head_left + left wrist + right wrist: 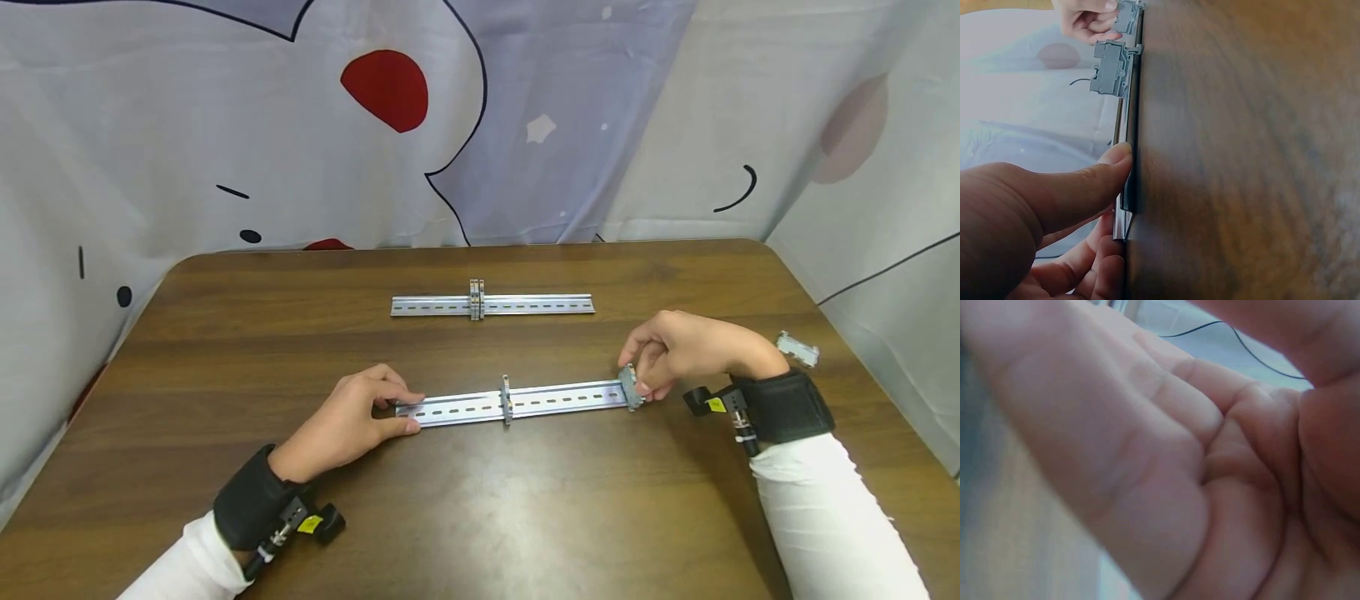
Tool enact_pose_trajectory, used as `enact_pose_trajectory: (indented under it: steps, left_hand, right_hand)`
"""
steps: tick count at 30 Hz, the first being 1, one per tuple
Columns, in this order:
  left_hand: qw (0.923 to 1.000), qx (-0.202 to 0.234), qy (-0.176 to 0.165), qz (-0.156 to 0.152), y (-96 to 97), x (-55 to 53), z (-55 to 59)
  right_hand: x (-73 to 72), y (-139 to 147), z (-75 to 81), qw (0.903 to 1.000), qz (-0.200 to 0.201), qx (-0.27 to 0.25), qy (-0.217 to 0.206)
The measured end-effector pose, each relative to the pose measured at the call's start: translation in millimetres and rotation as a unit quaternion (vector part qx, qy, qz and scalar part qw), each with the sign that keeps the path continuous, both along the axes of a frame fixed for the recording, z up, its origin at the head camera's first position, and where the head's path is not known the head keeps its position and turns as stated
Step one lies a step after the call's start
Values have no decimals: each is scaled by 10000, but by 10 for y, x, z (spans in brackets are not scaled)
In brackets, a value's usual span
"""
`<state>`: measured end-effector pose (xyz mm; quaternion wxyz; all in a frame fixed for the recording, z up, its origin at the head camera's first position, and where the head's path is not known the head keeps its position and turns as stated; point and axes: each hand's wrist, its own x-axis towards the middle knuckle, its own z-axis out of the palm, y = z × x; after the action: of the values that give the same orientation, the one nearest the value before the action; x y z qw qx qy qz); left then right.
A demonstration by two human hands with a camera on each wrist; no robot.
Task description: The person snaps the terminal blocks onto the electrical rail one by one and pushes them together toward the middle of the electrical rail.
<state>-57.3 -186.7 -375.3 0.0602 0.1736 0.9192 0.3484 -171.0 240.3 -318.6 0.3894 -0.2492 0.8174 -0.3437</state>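
A slotted metal DIN rail (450, 409) lies across the near part of the table. My left hand (352, 421) grips its left end, thumb on the near edge and fingers at the far edge. One grey terminal block (506, 400) stands on the rail near its middle; the left wrist view shows this terminal block (1109, 69) side on. At the rail's right end my right hand (678, 354) pinches another grey terminal block (630, 387) between thumb and fingers. Whether that block is seated on the rail I cannot tell. The right wrist view is filled by the hand itself.
Farther back lies a second DIN rail (540, 305) carrying several narrow terminal blocks (476, 300) close together. A loose grey terminal block (798, 349) lies at the table's right, beyond my right wrist. A printed cloth (300, 142) hangs behind the wooden table (450, 517).
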Motion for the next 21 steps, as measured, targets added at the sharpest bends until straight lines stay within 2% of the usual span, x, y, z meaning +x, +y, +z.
enact_pose_trajectory:
  steps: [6, 21]
  left_hand:
    - [10000, 42, 44, -47, -10, 1, -4]
    - [10000, 68, 11, -19, 0, -4, 2]
  right_hand:
    - [-57, 37, -103, 9970, -392, -167, -641]
    - [-90, 23, -193, 9936, -237, -559, -951]
